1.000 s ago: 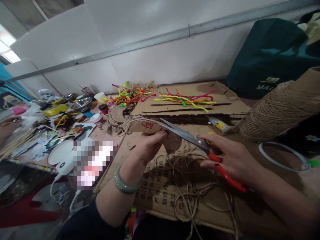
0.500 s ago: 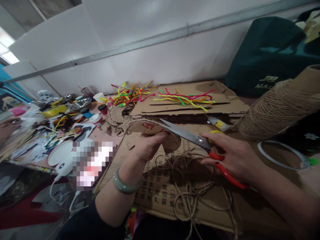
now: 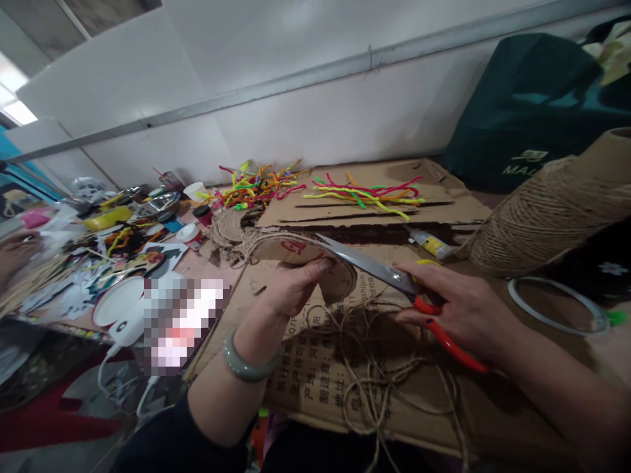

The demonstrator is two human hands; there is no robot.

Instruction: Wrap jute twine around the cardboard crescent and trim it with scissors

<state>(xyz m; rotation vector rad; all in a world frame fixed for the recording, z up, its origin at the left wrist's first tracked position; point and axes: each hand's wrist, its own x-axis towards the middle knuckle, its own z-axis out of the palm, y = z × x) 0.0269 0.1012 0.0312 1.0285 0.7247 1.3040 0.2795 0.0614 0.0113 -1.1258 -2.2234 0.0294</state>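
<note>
My left hand [image 3: 298,286], a jade-coloured bangle on its wrist, grips a curved cardboard piece [image 3: 269,248] with red writing and twine along its rim. My right hand [image 3: 453,309] is closed around the red handles of the scissors [image 3: 374,264]. The blades point left, and their tips lie at the top edge of the cardboard piece by my left thumb. Loose twine [image 3: 379,381] tumbles in loops below, over a printed cardboard sheet [image 3: 296,407].
On the right stand a large cone of twine [image 3: 537,210], a tape ring [image 3: 557,305] and a dark green bag [image 3: 522,112]. A glue tube [image 3: 428,243] and colourful pipe cleaners [image 3: 365,192] lie behind. To the left are paint jars [image 3: 190,236] and a person's hand [image 3: 20,253].
Almost nothing differs. Both hands, the scissors and the cardboard piece keep nearly the same place.
</note>
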